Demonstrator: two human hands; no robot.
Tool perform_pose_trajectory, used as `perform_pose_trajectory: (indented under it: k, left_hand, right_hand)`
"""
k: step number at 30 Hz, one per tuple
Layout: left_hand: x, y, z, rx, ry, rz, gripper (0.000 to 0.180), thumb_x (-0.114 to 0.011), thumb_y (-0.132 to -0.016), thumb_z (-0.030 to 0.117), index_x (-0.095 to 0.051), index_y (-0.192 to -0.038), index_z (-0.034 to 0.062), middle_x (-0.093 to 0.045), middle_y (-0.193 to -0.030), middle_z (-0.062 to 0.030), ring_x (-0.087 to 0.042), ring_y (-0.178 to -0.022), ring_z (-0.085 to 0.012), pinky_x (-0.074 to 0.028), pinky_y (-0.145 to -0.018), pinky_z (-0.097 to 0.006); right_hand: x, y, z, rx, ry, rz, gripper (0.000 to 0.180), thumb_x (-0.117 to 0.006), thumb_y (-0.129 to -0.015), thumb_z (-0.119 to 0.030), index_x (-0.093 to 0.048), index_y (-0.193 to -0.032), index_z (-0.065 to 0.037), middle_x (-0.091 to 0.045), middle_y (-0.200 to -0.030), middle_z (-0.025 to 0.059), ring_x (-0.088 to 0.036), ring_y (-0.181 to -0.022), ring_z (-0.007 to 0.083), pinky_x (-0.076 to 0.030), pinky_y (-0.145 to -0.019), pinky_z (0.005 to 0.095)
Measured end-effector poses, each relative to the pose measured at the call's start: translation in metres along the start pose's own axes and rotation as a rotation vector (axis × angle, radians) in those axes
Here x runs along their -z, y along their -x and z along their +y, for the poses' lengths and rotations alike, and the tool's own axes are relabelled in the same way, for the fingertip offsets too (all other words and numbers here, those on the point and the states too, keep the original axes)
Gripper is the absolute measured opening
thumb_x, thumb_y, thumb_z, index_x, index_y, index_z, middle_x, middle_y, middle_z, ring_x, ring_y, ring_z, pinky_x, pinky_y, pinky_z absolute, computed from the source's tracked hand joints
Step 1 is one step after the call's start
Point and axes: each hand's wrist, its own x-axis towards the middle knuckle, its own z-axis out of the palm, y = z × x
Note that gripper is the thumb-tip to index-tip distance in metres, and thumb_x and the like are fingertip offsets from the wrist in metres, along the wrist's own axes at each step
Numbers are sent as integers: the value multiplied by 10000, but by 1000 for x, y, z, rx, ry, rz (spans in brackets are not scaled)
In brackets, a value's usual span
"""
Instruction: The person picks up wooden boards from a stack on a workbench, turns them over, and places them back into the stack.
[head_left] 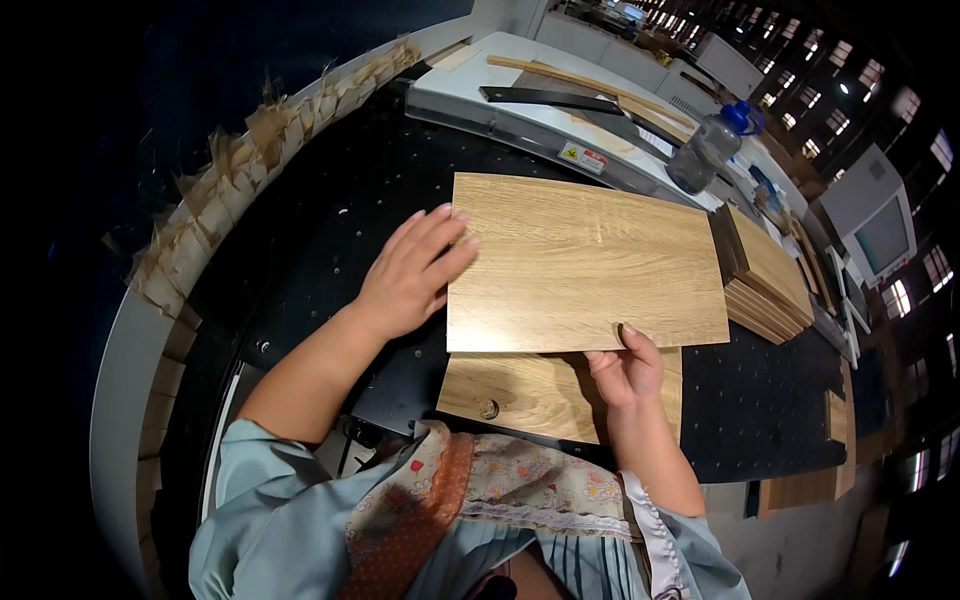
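A rectangular wood-grain board is held up over the black work surface. My right hand grips its near edge, thumb on top and fingers mostly hidden underneath. At the board's left edge is my left hand, fingers stretched out and apart, with the fingertips over the edge; whether they press on it I cannot tell. Below the held board lies a second wood-grain board, partly covered, with a round hole near its front left corner.
A stack of boards stands on the right. Behind, a white machine beam carries strips and a black bar. A blue-lidded water bottle sits there too. Frayed brown strips line the curved left edge. A monitor stands far right.
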Motion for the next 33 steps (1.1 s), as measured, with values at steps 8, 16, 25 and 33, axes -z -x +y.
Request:
perform_pose_trajectory:
  k: [8, 16, 25, 33]
  left_hand:
    - [-15, -2, -25, -186, 176, -57, 390, -573, -733, 20, -647, -1102, 121, -588, -1179, -103, -534, -1148, -304, -399, -1001, -451]
    - [-9, -2, -33, -213, 164, 41, 343, -556, -775, 39, -653, -1089, 137, -592, -1170, -112, -532, -1148, -290, -361, -1020, -443]
    - [-28, -11, -61, -57, 365, 49, 334, -626, -756, 50, -629, -1090, 69, -637, -1100, -96, -576, -1082, -278, -421, -971, -396]
    - [-67, 1, -95, 467, 999, -46, 257, -635, -786, -49, -619, -1023, 49, -645, -999, -53, -604, -936, -145, -473, -846, -276]
  right_hand:
    - [-1, -14, 8, -65, -9, 48, 516, -564, -822, -59, -380, -1291, 53, -516, -1261, 219, -537, -1140, 357, -472, -932, 502]
    - [4, -24, 13, -75, -6, 9, 564, -608, -756, -30, -421, -1284, 32, -512, -1292, 178, -496, -1200, 335, -399, -1022, 494]
    - [-28, -49, 4, -66, 32, 59, 379, -527, -877, -125, -453, -1207, 47, -554, -1198, 224, -571, -1081, 374, -524, -862, 492]
    - [-57, -97, 2, -190, 347, 248, 480, -498, -922, -413, -496, -1121, 24, -606, -1030, 203, -655, -873, 368, -599, -592, 408]
